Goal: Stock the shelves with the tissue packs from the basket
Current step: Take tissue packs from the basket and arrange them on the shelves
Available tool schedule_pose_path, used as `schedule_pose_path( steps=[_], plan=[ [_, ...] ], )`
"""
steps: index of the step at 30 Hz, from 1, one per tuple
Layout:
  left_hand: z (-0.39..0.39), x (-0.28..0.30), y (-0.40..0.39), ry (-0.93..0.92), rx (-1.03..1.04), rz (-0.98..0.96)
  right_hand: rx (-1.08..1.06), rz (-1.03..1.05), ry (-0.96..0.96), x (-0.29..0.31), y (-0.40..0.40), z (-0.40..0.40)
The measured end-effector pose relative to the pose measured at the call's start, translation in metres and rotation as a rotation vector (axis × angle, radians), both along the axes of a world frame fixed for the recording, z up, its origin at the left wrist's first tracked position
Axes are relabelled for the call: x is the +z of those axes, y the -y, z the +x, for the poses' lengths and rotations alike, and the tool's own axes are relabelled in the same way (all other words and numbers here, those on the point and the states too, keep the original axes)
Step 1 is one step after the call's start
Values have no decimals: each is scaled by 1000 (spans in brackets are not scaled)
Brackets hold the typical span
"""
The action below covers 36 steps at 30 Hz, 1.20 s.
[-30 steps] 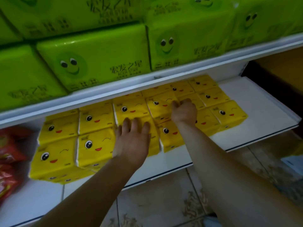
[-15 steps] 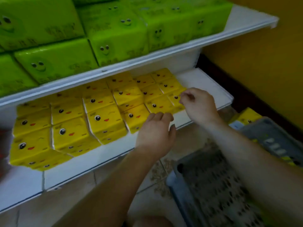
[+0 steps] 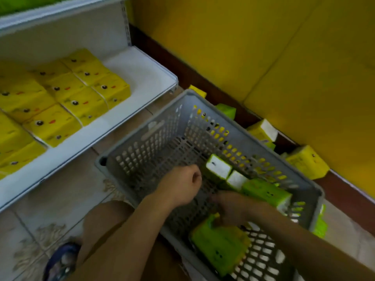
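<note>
Both hands (image 3: 180,187) now inside basket (image 3: 150,130)

Yellow wall (image 3: 284,47) — dark skirting (image 3: 203,82) below — meets pale patterned floor tiles (image 3: 30,230) (dim light).

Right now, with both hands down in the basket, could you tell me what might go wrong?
1. The green packs in the grey basket lie at odd angles; a hurried grab by the right hand could let one slip.
2. The yellow packs fill much of the lower shelf, and green ones could get mixed in.
3. The loose packs on the floor behind the basket may be overlooked.
</note>
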<state>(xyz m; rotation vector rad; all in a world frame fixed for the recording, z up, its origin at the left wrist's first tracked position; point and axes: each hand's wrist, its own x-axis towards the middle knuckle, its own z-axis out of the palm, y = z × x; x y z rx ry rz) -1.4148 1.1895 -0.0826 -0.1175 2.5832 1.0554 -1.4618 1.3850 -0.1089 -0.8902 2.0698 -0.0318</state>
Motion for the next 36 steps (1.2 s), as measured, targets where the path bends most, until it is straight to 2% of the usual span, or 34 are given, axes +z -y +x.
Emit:
schedule_pose_path(
  steps=[2, 4, 9, 12, 16, 18, 21, 24, 26, 30, 34, 36],
  plan=[
    [4, -3, -10, 29, -43, 0, 22, 113, 88, -16, -19, 19],
    [6, -4, -15, 66, -75, -10, 24, 163, 74, -28, -27, 31],
    [10, -9, -17, 91, -42, 13, -2, 78, 89, -33, -23, 41],
    [17, -10, -17, 84, 10, 76, -138, -150, 16, -17, -17, 27],
    [23, -9, -3, -89, 328, 252, -682, -565, -30, 21, -3, -7],
    [25, 2, 11, -59, 465, 377, -873, -763, 31, 40, 9, -16],
    [32, 30, 33, 44, 571, 654, -998, -922, 89, 66, 39, -19],
    [39, 62, 58, -40, 708, 863, -1088, -1037, 66, 84, 74, -15],
    [43, 78, 77, -135, 744, 882, -1103, -1093, 50, 97, 96, -11],
    [53, 114, 110, -363, 912, 780, -926, -1102, -9, 128, 138, -4],
    [63, 145, 135, -539, 1159, 882, -886, -1114, 220, 158, 191, 7],
    [68, 160, 142, -560, 1170, 969, -869, -1130, 295, 179, 218, 15]
  ],
)
